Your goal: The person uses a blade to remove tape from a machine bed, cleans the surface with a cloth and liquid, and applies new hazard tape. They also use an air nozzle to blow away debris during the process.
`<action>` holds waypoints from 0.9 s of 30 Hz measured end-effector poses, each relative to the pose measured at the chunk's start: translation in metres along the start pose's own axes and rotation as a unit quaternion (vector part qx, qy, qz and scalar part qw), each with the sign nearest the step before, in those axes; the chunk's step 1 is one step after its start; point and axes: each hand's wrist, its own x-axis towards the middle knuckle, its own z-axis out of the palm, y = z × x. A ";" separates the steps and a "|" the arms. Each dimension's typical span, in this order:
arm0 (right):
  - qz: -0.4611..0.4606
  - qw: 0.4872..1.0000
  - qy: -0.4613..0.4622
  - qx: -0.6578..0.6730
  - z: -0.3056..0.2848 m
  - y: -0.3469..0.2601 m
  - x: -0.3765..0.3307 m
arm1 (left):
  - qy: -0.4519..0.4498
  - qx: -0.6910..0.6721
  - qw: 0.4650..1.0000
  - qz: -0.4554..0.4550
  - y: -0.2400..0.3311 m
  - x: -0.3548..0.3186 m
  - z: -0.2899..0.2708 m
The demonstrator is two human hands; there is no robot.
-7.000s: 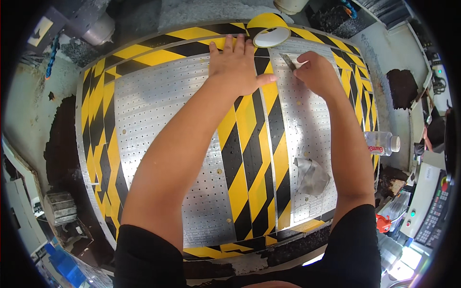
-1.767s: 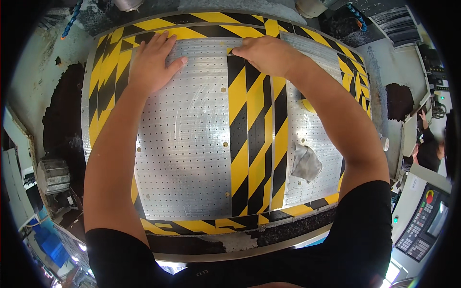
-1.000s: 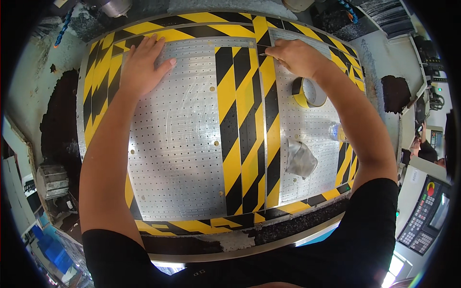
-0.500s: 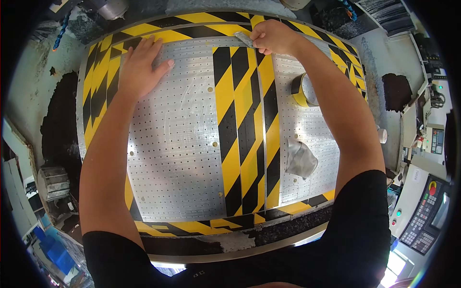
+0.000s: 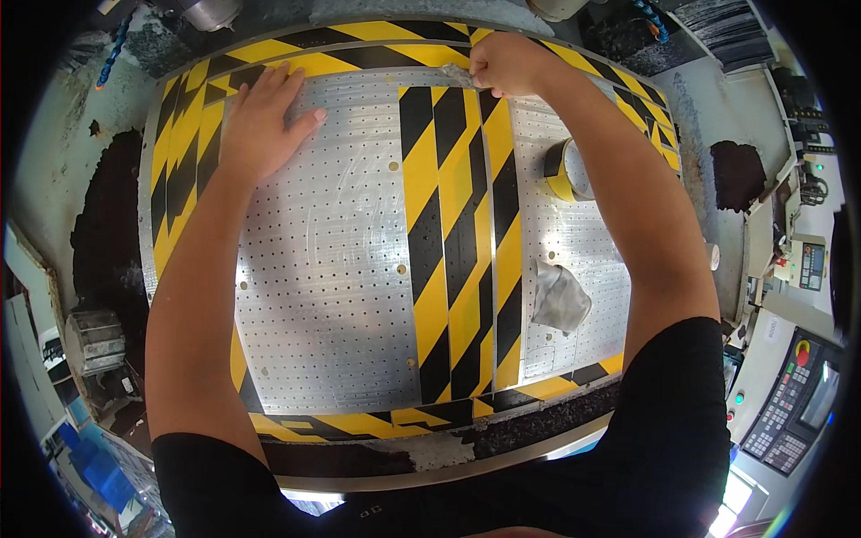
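Left hand (image 5: 265,121) spread flat on the perforated plate (image 5: 332,269), right hand (image 5: 504,63) pinching the far end of the striped tape (image 5: 457,242), which runs lengthwise away from the person.

Shiny perforated metal plate (image 5: 332,269), glossy tape (image 5: 453,233)

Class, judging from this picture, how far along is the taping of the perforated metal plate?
Done: two yellow-and-black tape strips run down the perforated plate. In hand: the right hand grips the strip ends at the far edge; the left hand lies flat on the plate. Left: wide bare metal either side; the tape roll lies beside the strips.
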 end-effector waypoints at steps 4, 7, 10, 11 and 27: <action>0.049 0.996 -0.025 0.065 -0.003 -0.003 0.002 | 0.001 0.011 1.000 -0.001 0.000 0.000 0.000; 0.062 0.994 -0.052 0.071 -0.003 -0.008 -0.003 | -0.006 0.011 1.000 -0.003 0.002 0.001 -0.001; 0.033 0.996 -0.030 -0.080 0.007 -0.022 -0.007 | -0.005 0.008 1.000 -0.005 0.003 0.001 0.000; 0.007 0.977 0.006 -0.214 0.012 -0.027 -0.008 | -0.006 0.006 1.000 -0.007 0.002 -0.001 0.002; -0.008 0.997 0.036 -0.072 0.031 0.000 -0.002 | 0.017 0.000 1.000 -0.005 0.000 0.000 0.006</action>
